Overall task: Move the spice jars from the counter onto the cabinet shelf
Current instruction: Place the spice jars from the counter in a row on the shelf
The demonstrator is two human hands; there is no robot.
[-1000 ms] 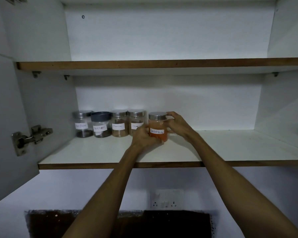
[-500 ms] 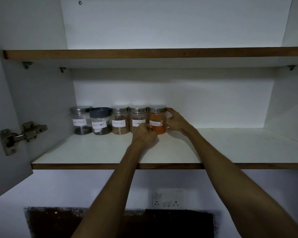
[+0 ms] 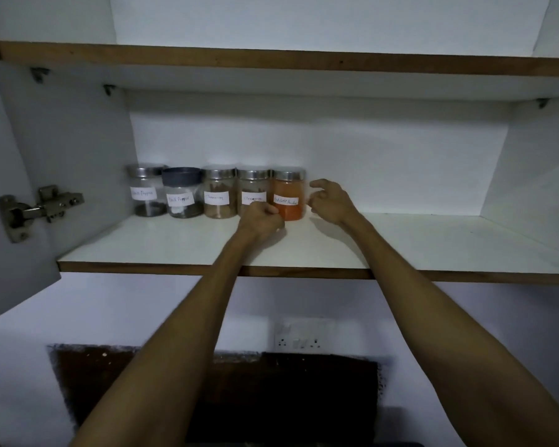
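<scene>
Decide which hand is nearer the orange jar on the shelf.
Left. The left hand overlaps the orange jar at its lower front left, though contact is unclear; the right hand hangs just off its right side, a visible gap between.

Five jars stand in a row at the back left of the shelf; my hands sit just before the rightmost.

Two bare forearms – no sleeves, rings or watch – ending in hands.
</scene>
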